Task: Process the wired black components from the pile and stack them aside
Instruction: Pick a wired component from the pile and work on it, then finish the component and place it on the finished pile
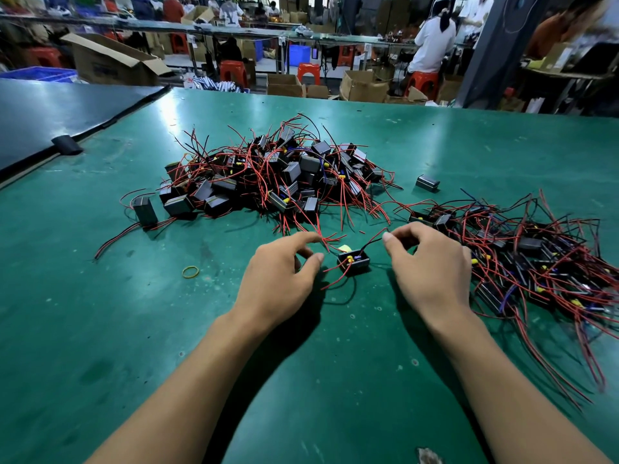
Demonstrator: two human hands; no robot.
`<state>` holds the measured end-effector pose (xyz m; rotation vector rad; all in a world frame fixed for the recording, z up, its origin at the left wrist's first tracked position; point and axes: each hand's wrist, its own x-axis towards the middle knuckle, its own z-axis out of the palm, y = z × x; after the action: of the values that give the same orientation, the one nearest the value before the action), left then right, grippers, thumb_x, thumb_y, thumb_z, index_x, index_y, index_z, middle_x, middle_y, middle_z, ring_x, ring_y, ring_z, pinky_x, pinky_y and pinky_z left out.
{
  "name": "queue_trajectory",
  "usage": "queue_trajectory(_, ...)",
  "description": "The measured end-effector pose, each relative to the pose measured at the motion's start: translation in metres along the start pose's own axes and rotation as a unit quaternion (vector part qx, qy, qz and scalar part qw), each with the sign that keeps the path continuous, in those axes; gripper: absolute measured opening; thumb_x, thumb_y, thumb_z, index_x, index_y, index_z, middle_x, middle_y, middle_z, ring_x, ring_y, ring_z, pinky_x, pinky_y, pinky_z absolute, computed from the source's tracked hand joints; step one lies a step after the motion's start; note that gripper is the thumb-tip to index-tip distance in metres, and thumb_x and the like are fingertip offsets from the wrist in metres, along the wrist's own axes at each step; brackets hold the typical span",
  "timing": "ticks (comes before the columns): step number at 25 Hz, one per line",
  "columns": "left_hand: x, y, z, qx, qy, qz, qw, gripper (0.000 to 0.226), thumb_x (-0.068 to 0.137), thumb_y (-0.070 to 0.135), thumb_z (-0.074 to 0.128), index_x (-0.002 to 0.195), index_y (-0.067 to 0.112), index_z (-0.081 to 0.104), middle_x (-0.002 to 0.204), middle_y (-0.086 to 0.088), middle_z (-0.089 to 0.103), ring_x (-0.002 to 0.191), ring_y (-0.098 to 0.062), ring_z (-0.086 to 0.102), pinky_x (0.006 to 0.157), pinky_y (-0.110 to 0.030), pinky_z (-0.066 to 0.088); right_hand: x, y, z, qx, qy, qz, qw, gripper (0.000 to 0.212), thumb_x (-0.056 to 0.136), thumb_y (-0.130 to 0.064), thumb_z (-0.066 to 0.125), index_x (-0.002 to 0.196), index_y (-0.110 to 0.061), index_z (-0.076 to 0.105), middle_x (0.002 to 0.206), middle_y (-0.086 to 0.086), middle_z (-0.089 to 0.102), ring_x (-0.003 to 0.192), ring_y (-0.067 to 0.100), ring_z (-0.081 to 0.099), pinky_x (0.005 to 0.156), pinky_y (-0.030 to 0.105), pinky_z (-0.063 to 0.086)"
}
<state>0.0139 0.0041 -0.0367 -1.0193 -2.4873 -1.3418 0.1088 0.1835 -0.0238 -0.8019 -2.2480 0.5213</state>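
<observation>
Head view: one black component sits on the tabletop between the two sets of fingers, probably pulled clear of the pile beyond the fingertips so its leads can be worked. The right hand pinches its black lead. The left hand curls at the red leads, grip unclear. The finished heap lies just outside the right hand, presumably for easy reach.

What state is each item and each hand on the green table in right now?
Central heap of black wired components: tangled, unsorted.
Right-side pile of wired components: spread flat, wires trailing.
Single black component: lying between hands, open side up.
Yellow rubber band: loose, flat.
Left hand: fingers curved, grip unclear.
Right hand: thumb at black wire, grip unclear.
</observation>
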Motion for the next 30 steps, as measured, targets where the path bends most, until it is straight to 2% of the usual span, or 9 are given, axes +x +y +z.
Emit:
queue_trajectory(3,-0.001,0.001,0.004,0.021,-0.08,-0.016,0.996,0.031,0.096,0.025,0.059,0.126,0.027,0.062,0.104,0.008,0.071,0.096,-0.019,0.06,0.091,-0.038,0.048,0.001,-0.002,-0.003,-0.048,0.035,-0.047,0.997,0.025,0.089,-0.044,0.068,0.107,-0.027,0.07,0.098,-0.004,0.066,0.094,0.021,0.06,0.079,0.032,0.024)
queue_trajectory(5,-0.002,0.004,0.007,0.012,-0.112,0.002,0.994,0.03,0.096,0.023,0.058,0.125,0.028,0.064,0.105,0.004,0.072,0.1,-0.022,0.057,0.092,-0.039,0.047,-0.006,-0.013,-0.001,0.004,0.042,-0.149,0.988,0.026,0.089,-0.033,0.072,0.112,-0.02,0.069,0.101,0.0,0.064,0.096,0.021,0.059,0.081,0.032,0.033)
queue_trajectory(7,-0.004,0.009,0.009,0.007,-0.148,0.034,0.988,0.025,0.094,0.019,0.06,0.116,0.027,0.069,0.096,0.001,0.073,0.095,-0.024,0.056,0.087,-0.039,0.047,-0.017,-0.024,0.005,0.066,-0.008,-0.216,0.974,0.016,0.092,-0.026,0.067,0.105,-0.019,0.071,0.099,-0.002,0.062,0.089,0.019,0.06,0.078,0.034,0.046)
queue_trajectory(9,-0.005,0.012,0.009,-0.004,-0.184,0.058,0.981,0.019,0.093,0.016,0.06,0.107,0.023,0.071,0.088,0.0,0.073,0.086,-0.026,0.059,0.083,-0.037,0.047,-0.025,-0.026,0.013,0.071,-0.093,-0.189,0.975,0.017,0.098,-0.033,0.058,0.099,-0.024,0.071,0.096,-0.005,0.061,0.088,0.019,0.061,0.075,0.034,0.049)
queue_trajectory(11,-0.004,0.012,0.007,-0.033,-0.182,0.039,0.982,0.018,0.091,0.012,0.062,0.101,0.02,0.074,0.086,0.003,0.074,0.082,-0.018,0.064,0.08,-0.029,0.049,-0.023,-0.018,0.018,0.019,-0.15,-0.135,0.979,0.033,0.1,-0.047,0.047,0.089,-0.024,0.069,0.086,-0.005,0.057,0.087,0.023,0.06,0.07,0.034,0.045)
queue_trajectory(15,-0.002,0.007,0.002,-0.056,-0.12,-0.022,0.991,0.017,0.088,0.011,0.066,0.098,0.019,0.077,0.089,0.008,0.076,0.079,0.003,0.065,0.079,-0.01,0.048,-0.016,-0.005,0.019,-0.033,-0.149,-0.113,0.982,0.038,0.093,-0.06,0.051,0.081,-0.027,0.066,0.078,-0.008,0.05,0.077,0.02,0.056,0.065,0.03,0.038)
queue_trajectory(22,-0.004,0.006,0.003,-0.036,-0.113,-0.005,0.993,0.016,0.088,0.011,0.065,0.094,0.019,0.078,0.087,0.012,0.075,0.074,0.019,0.058,0.076,-0.001,0.041,-0.003,0.01,0.02,0.012,-0.148,-0.099,0.984,0.016,0.088,-0.043,0.067,0.084,-0.027,0.064,0.084,-0.008,0.053,0.082,0.02,0.056,0.076,0.039,0.05)
queue_trajectory(26,-0.004,0.006,0.004,-0.029,-0.116,-0.003,0.993,0.015,0.089,0.013,0.066,0.095,0.02,0.077,0.087,0.011,0.075,0.076,0.012,0.061,0.075,-0.002,0.041,0.013,0.029,0.016,-0.028,-0.124,-0.093,0.988,0.009,0.09,-0.032,0.068,0.093,-0.023,0.069,0.091,-0.001,0.054,0.089,0.024,0.057,0.078,0.037,0.049)
queue_trajectory(30,-0.004,0.006,0.004,-0.021,-0.115,0.002,0.993,0.015,0.089,0.013,0.065,0.096,0.018,0.077,0.089,0.009,0.075,0.084,0.003,0.063,0.078,-0.005,0.044,0.023,0.036,0.015,-0.065,-0.07,-0.064,0.993,0.017,0.092,-0.025,0.064,0.099,-0.013,0.074,0.096,0.006,0.056,0.104,0.028,0.049,0.086,0.036,0.044)
